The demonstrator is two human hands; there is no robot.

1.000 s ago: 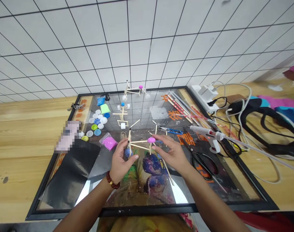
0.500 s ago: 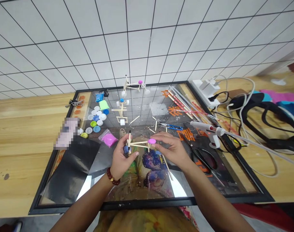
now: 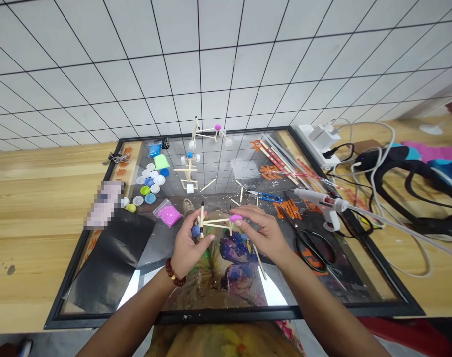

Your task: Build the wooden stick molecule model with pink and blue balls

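Note:
Between my hands, above the glass-topped board, is a small bicycle model [image 3: 215, 223] made of thin wooden sticks. My left hand [image 3: 188, 240] grips its left end, around an upright stick with black tips and a blue bottle cap [image 3: 195, 231]. My right hand [image 3: 265, 230] pinches the pink oval clay seat [image 3: 235, 217] at the other end between thumb and fingers. Another stick model [image 3: 189, 171] with white caps and a blue piece lies farther back. A third model [image 3: 207, 134] with a pink seat stands by the wall.
Bottle caps [image 3: 150, 198] and clay packets [image 3: 168, 213] lie left, beside black sheet [image 3: 110, 263]. On the right are a glue gun [image 3: 328, 206], black scissors [image 3: 315, 250], blue snips [image 3: 265, 196] and loose sticks [image 3: 280, 158]. A power strip [image 3: 317, 144] with cables sits behind.
The view has shifted very slightly. Both hands keep their hold on the stick bicycle, with little other movement.

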